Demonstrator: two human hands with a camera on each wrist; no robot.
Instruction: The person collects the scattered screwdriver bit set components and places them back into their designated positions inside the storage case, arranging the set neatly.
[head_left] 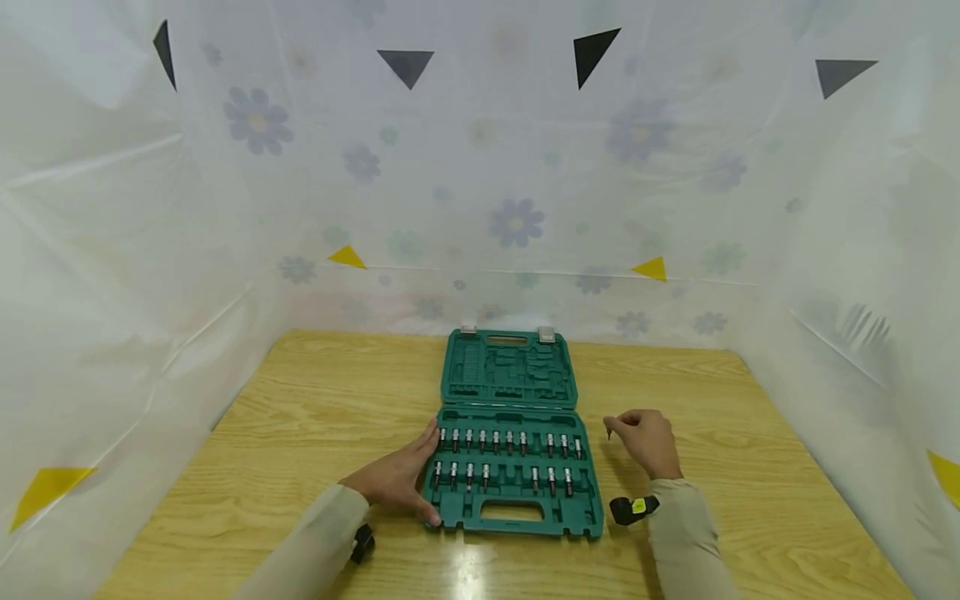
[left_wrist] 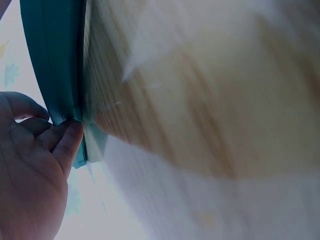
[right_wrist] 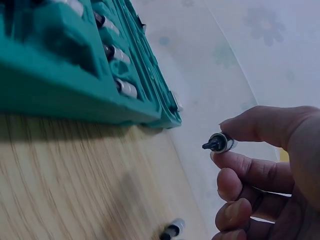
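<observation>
A green plastic tool case (head_left: 513, 527) lies open on the table, with two rows of bit sockets (head_left: 496, 442) set in its lower half. Each row has a gap along it. My left hand (head_left: 397, 479) rests against the case's left side, thumb at the front corner; in the left wrist view the left fingers (left_wrist: 70, 142) press on the green side wall. To the right of the case, my right hand (head_left: 648, 437) pinches one bit socket (right_wrist: 220, 143) between thumb and index finger, its dark tip pointing out. It is held above the table.
Another bit socket (right_wrist: 172, 230) lies on the wooden table (head_left: 322, 383) below the right hand. The case's lid (head_left: 510, 367) stands folded back with moulded hollows and two latches. White flowered sheeting (head_left: 480, 167) surrounds the table at the back and sides.
</observation>
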